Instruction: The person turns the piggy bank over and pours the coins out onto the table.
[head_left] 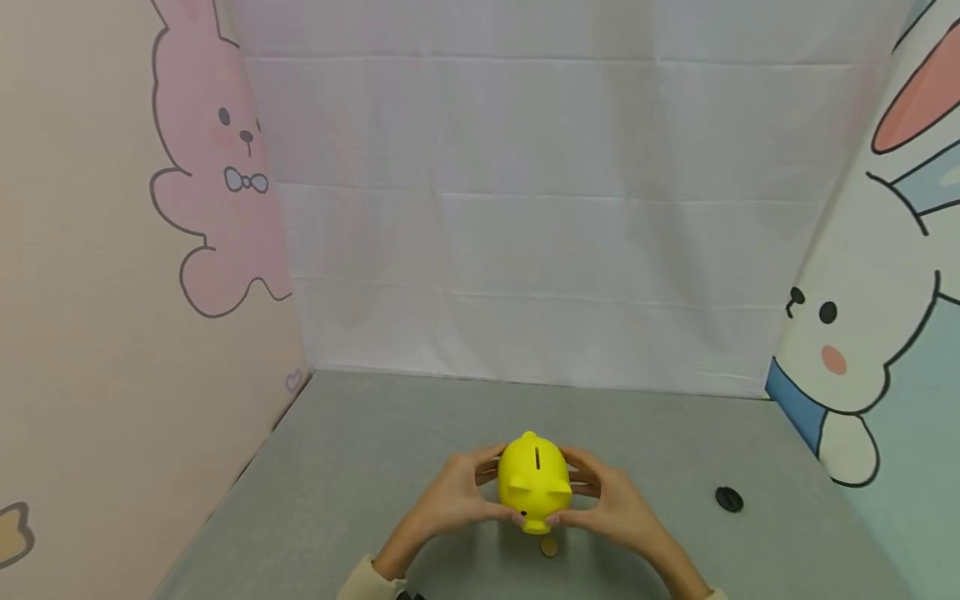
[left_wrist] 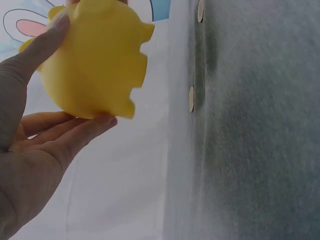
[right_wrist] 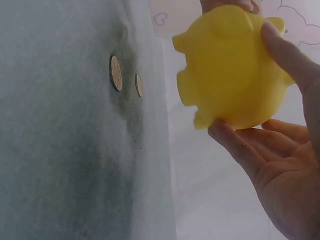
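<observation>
You've got the glossy yellow plastic piggy bank clamped btwn both hands, left hand & right hand equally near, lifted off the grey counter, slot up, snout toward you.

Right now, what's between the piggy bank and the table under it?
Two coins lie flat on the gray table beneath the raised piggy bank, with open air between them. Both wrist views show it.

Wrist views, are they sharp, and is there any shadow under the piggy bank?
Head view: sharp, evenly lit. Left wrist view: piggy bank soft, grey table hazy. Right wrist view: soft shadow around the coins below the bank, backdrop washed out.
</observation>
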